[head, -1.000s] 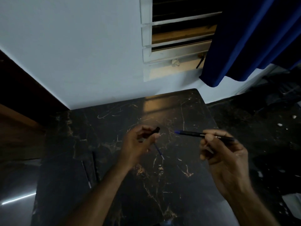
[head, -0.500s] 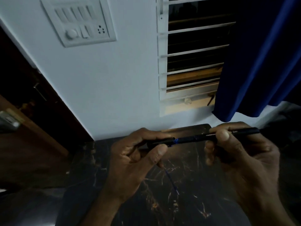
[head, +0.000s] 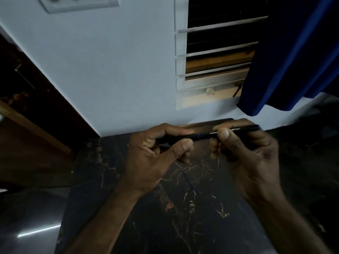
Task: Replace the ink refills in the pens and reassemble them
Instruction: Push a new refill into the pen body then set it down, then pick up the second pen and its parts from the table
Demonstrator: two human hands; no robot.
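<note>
While both hands meet just above the far edge of the tabletop (head: 183, 226), the left hand (head: 156, 154) is closed around the front section of a black pen (head: 205, 135), thumb pressed along its underside and the index finger curled over the top. At three o'clock from it, the right hand (head: 245, 149) pinches the rear part of the same pen between thumb and forefinger, the other fingers folded beneath. The pen lies nearly level between the two grips, tilted slightly upward toward two o'clock, with a thin blue ring showing at the joint between its two halves; whether the halves are fully seated cannot be told. Below the hands, toward six o'clock, a slim blue ink refill (head: 189, 182) lies loose on the dark, gold-veined marble tabletop, its length running from eleven o'clock to five o'clock. Farther out at twelve o'clock a pale wall rises behind the tabletop, with a louvred window (head: 216, 57) at one o'clock and a blue curtain (head: 293, 61) hanging at two o'clock. A white switch plate (head: 78, 3) sits at eleven o'clock.
</note>
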